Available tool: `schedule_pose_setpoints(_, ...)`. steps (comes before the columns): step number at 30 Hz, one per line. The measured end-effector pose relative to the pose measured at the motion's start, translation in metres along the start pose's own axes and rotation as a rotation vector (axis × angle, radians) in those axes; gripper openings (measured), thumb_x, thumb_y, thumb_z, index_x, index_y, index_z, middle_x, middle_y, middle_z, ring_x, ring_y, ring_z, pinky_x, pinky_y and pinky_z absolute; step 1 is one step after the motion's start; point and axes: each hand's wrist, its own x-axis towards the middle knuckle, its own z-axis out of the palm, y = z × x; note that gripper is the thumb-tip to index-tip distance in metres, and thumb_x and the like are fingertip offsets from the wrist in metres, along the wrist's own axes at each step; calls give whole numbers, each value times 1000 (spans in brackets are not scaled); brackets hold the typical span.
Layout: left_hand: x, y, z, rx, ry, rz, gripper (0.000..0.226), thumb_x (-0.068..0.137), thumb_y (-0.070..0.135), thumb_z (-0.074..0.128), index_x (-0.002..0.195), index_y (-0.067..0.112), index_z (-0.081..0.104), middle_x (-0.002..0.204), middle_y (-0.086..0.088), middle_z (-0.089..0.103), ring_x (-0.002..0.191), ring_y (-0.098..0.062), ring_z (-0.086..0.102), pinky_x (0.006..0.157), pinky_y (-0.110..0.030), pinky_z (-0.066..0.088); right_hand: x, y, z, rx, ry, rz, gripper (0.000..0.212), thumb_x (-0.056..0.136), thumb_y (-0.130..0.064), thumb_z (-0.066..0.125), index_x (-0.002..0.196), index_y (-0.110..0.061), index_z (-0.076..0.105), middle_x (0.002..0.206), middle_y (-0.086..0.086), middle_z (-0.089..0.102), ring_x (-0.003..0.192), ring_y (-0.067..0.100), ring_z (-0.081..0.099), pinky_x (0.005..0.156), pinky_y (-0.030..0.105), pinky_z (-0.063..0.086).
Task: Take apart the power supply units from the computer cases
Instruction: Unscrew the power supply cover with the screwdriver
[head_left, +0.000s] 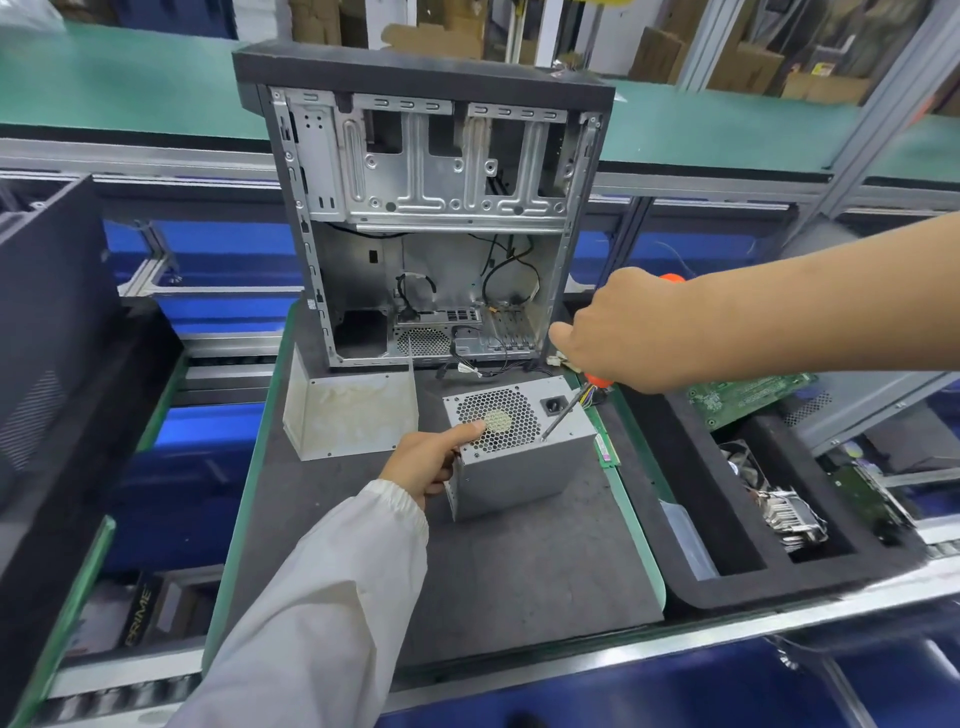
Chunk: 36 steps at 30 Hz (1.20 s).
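Note:
A grey power supply unit (524, 467) stands on the dark mat (519, 571), its honeycomb fan grille facing up. My left hand (431, 462) grips its left edge, thumb on the grille. My right hand (618, 332) holds an orange-handled screwdriver (563, 413) whose tip touches the unit's top face near the right front corner. Behind it stands the opened, mostly stripped computer case (426, 208), with loose black cables trailing out of its bottom toward the unit.
A bent metal cover plate (348, 415) stands left of the unit. A black foam tray (727, 587) at right holds a heatsink (789, 514) and a green circuit board (748, 395). A RAM stick (605, 449) lies by the mat's right edge. A dark case panel (52, 364) stands at left.

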Motion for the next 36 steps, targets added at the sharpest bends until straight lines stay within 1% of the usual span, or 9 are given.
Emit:
schedule_pose_setpoints(5, 1, 0, 0, 0, 1, -8, 29, 77, 36, 78, 81, 14, 59, 48, 9, 23, 40, -8, 15, 37, -18, 11, -1, -1, 19, -60, -39, -15, 20, 94, -14, 51, 112, -9, 59, 105, 8, 60, 91, 25, 59, 63, 32, 34)
schedule_pose_setpoints(11, 0, 1, 1, 0, 20, -22, 30, 77, 35, 78, 86, 13, 60, 45, 11, 25, 40, -8, 16, 37, -19, 10, -6, 2, 39, 58, 95, 88, 21, 95, -16, 49, 115, -9, 48, 98, 8, 57, 84, 26, 59, 44, 28, 19)
schedule_pose_setpoints(15, -1, 1, 1, -12, 37, -32, 30, 77, 34, 79, 90, 12, 63, 46, 10, 25, 41, -8, 15, 38, -19, 10, -12, 5, 62, 235, 86, 107, 33, 95, -41, 52, 113, -14, 44, 103, 3, 59, 93, 28, 63, 57, 30, 34)
schedule_pose_setpoints(19, -2, 2, 1, -14, 40, -43, 28, 77, 35, 78, 84, 13, 60, 45, 10, 24, 40, -8, 15, 36, -18, 12, -16, 5, 88, 419, 58, 88, 39, 94, -54, 46, 111, -19, 39, 106, 2, 56, 95, 27, 61, 62, 31, 36)
schedule_pose_setpoints(23, -3, 2, 2, 3, 65, -45, 28, 78, 35, 78, 76, 16, 57, 46, 10, 24, 40, -9, 14, 36, -18, 12, -20, 6, 110, 595, 103, 105, 37, 92, -58, 45, 94, -25, 28, 77, -8, 38, 74, 22, 49, 60, 29, 35)
schedule_pose_setpoints(25, -3, 2, 2, 8, 67, -47, 28, 79, 35, 77, 76, 17, 56, 46, 10, 23, 41, -9, 14, 37, -18, 11, -20, 4, 118, 726, 157, 158, 33, 89, -58, 50, 89, -29, 33, 69, -12, 37, 69, 17, 46, 54, 29, 31)
schedule_pose_setpoints(28, -4, 2, 3, -2, 68, -42, 30, 79, 33, 77, 67, 19, 53, 47, 10, 21, 41, -9, 13, 38, -19, 10, -6, -9, 124, 1082, 263, 243, 27, 82, -50, 65, 77, -35, 43, 67, -14, 47, 70, 16, 51, 58, 29, 40)
schedule_pose_setpoints(31, -6, 1, 3, -9, 71, -39, 30, 79, 34, 76, 66, 19, 54, 51, 8, 18, 42, -9, 12, 37, -19, 10, 23, -34, 128, 1341, 291, 245, 13, 82, -38, 68, 90, -28, 63, 76, -8, 56, 78, 21, 56, 72, 33, 51)
schedule_pose_setpoints(36, -8, 0, 6, -27, 85, -30, 27, 76, 37, 78, 74, 15, 62, 59, 5, 23, 42, -9, 13, 38, -20, 10, 58, -67, 120, 1718, 354, 115, 13, 80, -31, 73, 84, -19, 69, 76, -2, 62, 42, 9, 58, 46, 19, 44)
